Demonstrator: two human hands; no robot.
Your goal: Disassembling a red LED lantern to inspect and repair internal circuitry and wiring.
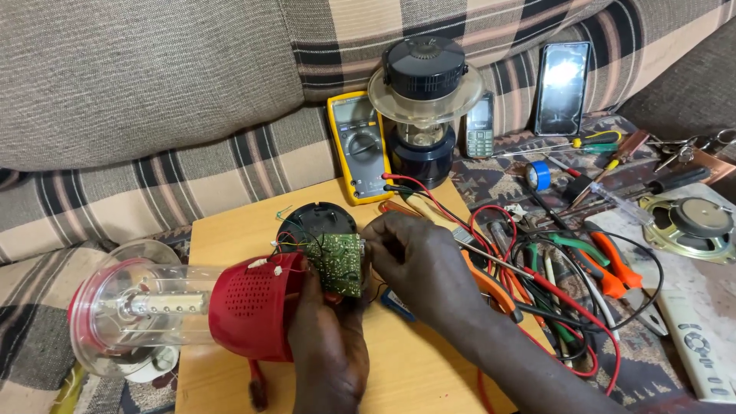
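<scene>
A red lantern (249,307) with a clear globe (134,314) lies on its side on a small wooden board (238,230). My left hand (326,345) grips the lantern's open base end. A green circuit board (339,262) sticks out of that base on thin wires. My right hand (418,268) pinches the circuit board's right edge. Just behind the board lies a round black base cover (314,218).
A yellow multimeter (360,146) leans on the sofa, its red and black leads (460,222) trailing right. A black lantern (423,107) stands behind. Pliers (606,264), screwdrivers (590,142), blue tape (539,175), two phones (563,86), a speaker (690,222) and a remote (701,345) lie right.
</scene>
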